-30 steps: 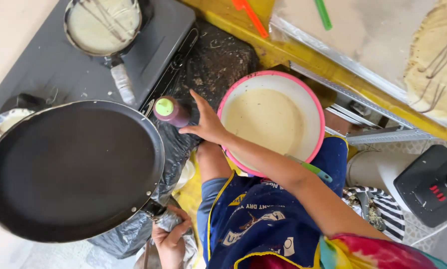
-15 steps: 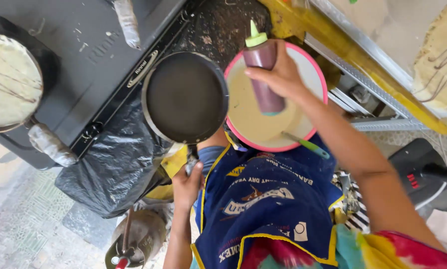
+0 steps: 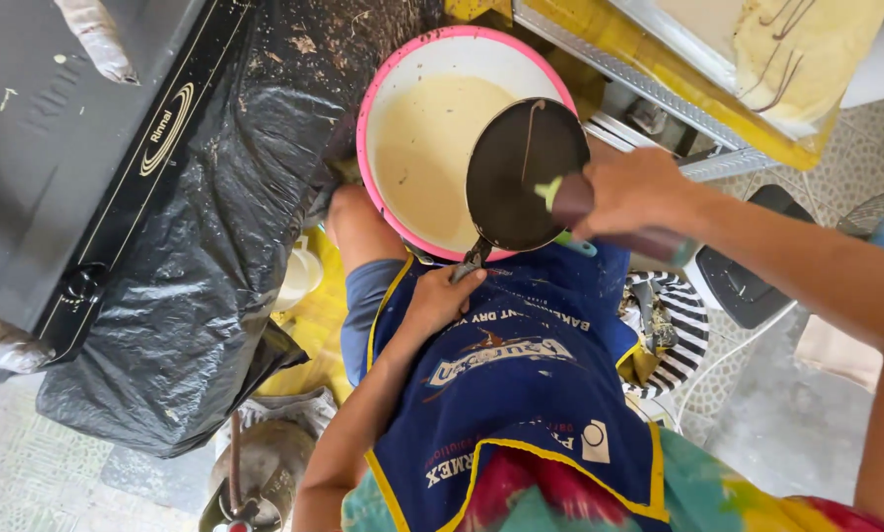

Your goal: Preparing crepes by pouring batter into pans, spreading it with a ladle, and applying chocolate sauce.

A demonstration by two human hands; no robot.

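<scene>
- Two hands were at work, seen from above: our left hand (image 3: 440, 300) was closed around the handle of a small black pan (image 3: 524, 172), and our right hand (image 3: 631, 189) was wrapped tight around a brown squeeze bottle (image 3: 614, 225).
- We held the pan tilted above a pink-rimmed bowl (image 3: 383, 89) of pale batter, which sat between our knees over a blue apron (image 3: 521, 374).
- We kept the bottle on its side, its pale green nozzle just over the pan's lower right part; a thin dark streak ran down the pan's face.
- We judged that the step went best with the pan kept steady over the bowl, so that any drip fell into the batter and not on the apron.
- We judged a light, even squeeze wiser than a hard one, since the streak was fine and the pan small.
- We could not tell whether the nozzle touched the pan.
- To our left lay a black plastic sheet (image 3: 215, 246) beside a dark stove (image 3: 58, 148); a tray (image 3: 718, 59) with a flat cake stood at upper right.
</scene>
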